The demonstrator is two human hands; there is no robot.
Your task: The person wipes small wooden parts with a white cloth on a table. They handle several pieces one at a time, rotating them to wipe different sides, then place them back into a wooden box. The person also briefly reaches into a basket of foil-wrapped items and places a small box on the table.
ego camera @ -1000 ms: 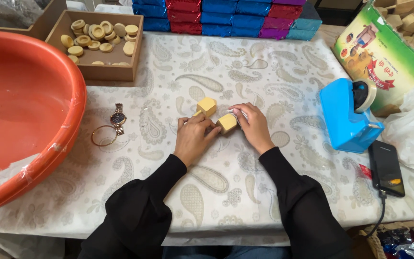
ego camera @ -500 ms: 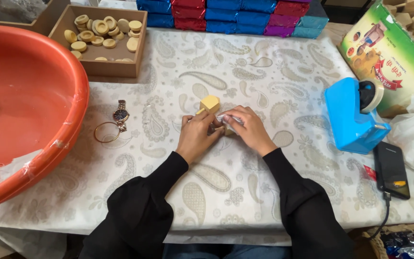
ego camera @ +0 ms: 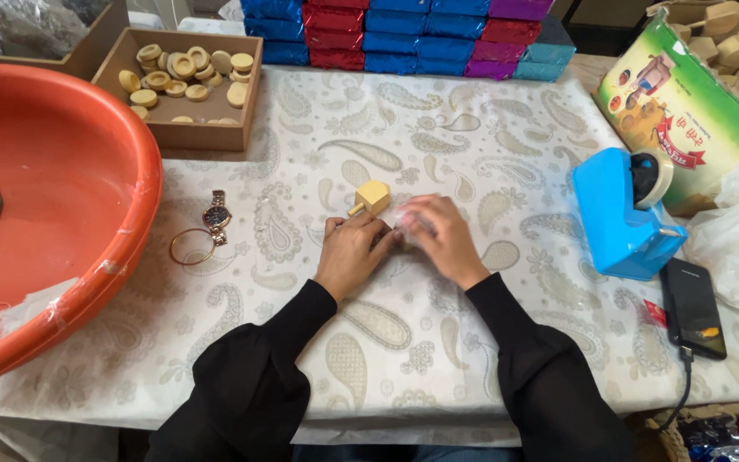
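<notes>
Both hands have come together on the desk point(ego camera: 489, 145): the second block is gone under the right hand point(ego camera: 438, 235), grip hidden. Left hand point(ego camera: 354, 252) pinches nothing, touching the yellow block point(ego camera: 373, 197).

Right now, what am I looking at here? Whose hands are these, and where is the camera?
No machine here: a person in black sleeves works at a table, and the one camera sits on their head, looking down. The left hand and right hand meet on the patterned cloth, pressing something small that the blur hides. Just beyond the fingers stands a yellow block. To the left lie a wristwatch and a ring, beside a big orange basin. A brown tray holds round yellow pieces. To the right stand a blue tape dispenser and a black phone.
</notes>
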